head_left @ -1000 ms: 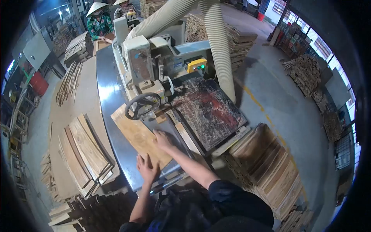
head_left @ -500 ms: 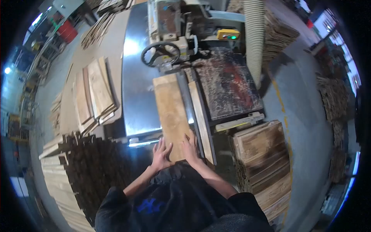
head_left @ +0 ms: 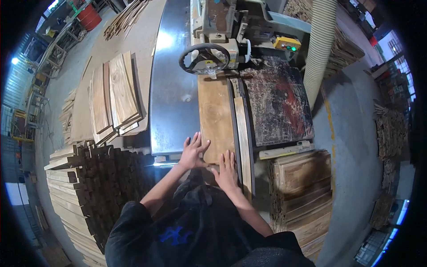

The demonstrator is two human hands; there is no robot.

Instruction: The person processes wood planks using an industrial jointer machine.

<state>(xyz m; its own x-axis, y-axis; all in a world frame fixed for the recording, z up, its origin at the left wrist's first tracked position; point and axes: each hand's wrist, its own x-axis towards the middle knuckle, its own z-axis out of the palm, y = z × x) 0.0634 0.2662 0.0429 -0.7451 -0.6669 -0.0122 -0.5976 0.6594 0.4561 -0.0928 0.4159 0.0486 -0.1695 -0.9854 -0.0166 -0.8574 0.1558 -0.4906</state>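
Observation:
A wide wooden board (head_left: 217,111) lies flat on the shiny metal machine table (head_left: 173,107), its far end close below the black handwheel (head_left: 204,58). At its near left corner, my left hand (head_left: 194,152) rests with fingers spread and thumb toward the near edge. My right hand (head_left: 227,171) touches the near right corner, fingers stretched forward over the wood. Neither hand is wrapped round the board. Along the board's right side runs a dark guide rail, and beyond it lies a narrow light wooden strip (head_left: 243,138).
Loose boards (head_left: 118,95) lie on a panel at the left. A large stack of planks (head_left: 106,187) stands near left, another stack (head_left: 302,182) near right. A ribbed hose (head_left: 321,44) hangs beside the yellow control box (head_left: 286,43). A scuffed dark plate (head_left: 278,102) sits right of the rail.
The board has slid forward and straightened alongside the rail, its far end now at the machine. Both hands have moved forward with it, and the right hand's fingers are straighter.

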